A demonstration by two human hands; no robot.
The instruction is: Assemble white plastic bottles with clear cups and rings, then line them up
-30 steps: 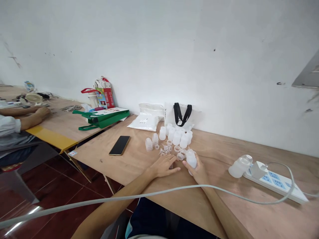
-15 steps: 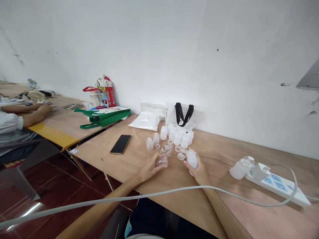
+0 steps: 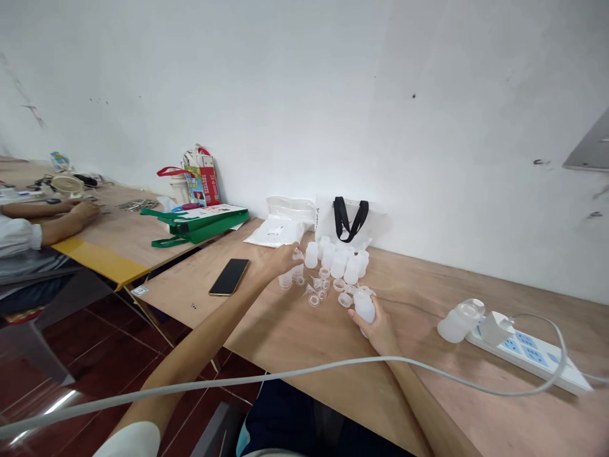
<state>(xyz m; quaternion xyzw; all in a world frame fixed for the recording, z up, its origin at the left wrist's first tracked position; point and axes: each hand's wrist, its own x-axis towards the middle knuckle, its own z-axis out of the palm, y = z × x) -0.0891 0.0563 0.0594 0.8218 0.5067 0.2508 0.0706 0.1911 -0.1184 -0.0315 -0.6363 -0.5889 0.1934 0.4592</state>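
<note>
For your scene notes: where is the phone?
Head view: the phone lies on the table, left of the left hand, near the green bag.

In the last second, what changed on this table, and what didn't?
The left hand moved away from the person's body, forward to the ridged clear caps; whether it grips one is unclear. The right hand held the white bottle throughout, and the phone stayed put.

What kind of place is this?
Probably a small assembly workshop: bare plywood tables, a white plastic bottle in the right hand beside a batch of similar bottles, and another person's arms on the next table.
</note>
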